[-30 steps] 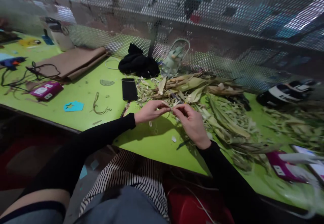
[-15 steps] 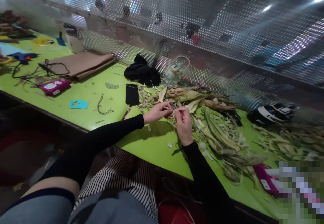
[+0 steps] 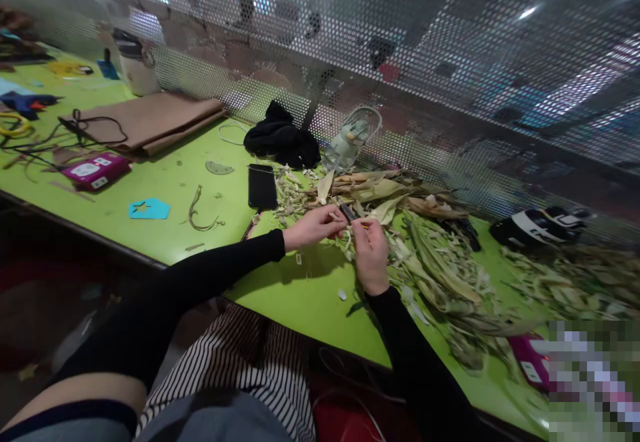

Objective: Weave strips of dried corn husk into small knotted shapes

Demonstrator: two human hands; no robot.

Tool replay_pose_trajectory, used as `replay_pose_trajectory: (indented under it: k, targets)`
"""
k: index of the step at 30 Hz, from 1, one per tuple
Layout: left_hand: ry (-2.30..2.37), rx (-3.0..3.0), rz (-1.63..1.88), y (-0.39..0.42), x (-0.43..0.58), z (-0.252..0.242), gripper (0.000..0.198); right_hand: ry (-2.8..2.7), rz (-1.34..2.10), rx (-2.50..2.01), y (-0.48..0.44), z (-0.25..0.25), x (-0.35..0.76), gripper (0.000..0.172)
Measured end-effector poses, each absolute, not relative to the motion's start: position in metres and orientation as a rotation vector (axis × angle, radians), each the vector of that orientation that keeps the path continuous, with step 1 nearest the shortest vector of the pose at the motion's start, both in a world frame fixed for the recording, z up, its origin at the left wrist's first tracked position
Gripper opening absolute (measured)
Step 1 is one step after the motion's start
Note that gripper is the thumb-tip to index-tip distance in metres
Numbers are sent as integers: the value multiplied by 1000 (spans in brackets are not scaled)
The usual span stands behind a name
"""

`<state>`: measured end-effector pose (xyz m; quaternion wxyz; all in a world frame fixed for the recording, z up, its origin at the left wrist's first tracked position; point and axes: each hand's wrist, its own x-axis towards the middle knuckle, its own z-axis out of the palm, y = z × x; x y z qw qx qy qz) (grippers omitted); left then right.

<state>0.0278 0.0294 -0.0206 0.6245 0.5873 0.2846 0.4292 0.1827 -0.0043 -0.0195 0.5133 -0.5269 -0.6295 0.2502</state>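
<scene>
Above the near part of the green table [image 3: 280,275] my two hands work close together. Pinched in my left hand [image 3: 313,227] is a small pale strip, perhaps of husk; its kind is too small to be sure of. My right hand [image 3: 371,249] closes on a slim dark tool [image 3: 347,213] with a bit of yellow at the fingers. The tool's dark end points up and left, near my left fingertips. Just beyond lie dried corn husks [image 3: 375,187], and torn green husks [image 3: 440,262] spread to the right. Pale shreds [image 3: 290,189] litter the surface around them.
A black phone [image 3: 262,187], black cloth [image 3: 283,137] and a clear bottle [image 3: 347,142] stand or lie behind. Leftward are a blue tag [image 3: 149,209], a purple power strip [image 3: 96,171] and brown paper [image 3: 150,121]. A black bottle [image 3: 537,227] lies right, before the perforated screen [image 3: 425,82].
My right hand has drawn slightly away to the right, and more of the dark tool shows between the hands. My left hand keeps its pinch. The view has shifted a little.
</scene>
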Motion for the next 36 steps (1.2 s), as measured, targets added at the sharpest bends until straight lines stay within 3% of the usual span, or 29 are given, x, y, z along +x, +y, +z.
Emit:
replay_pose_trajectory:
  k: [5,9,16,30,36]
  targets:
    - [472,1188,957,24,31,-18,30,-1403,746,-1193,-7,-22,179,27]
    - [626,1260,937,20,27,-15,13,-1335,806,-1169,-13,-23,179,26]
    - [706,1394,890,12,19,-6,31,-1308,862,-1160,-16,-28,191,25]
    - [553,1301,867,13,21,-10,14,-1312,952,-1143,-14,-25,191,28]
    - [526,1416,940,13,22,-16,20,-1323,976,-1145,-16,-23,189,32]
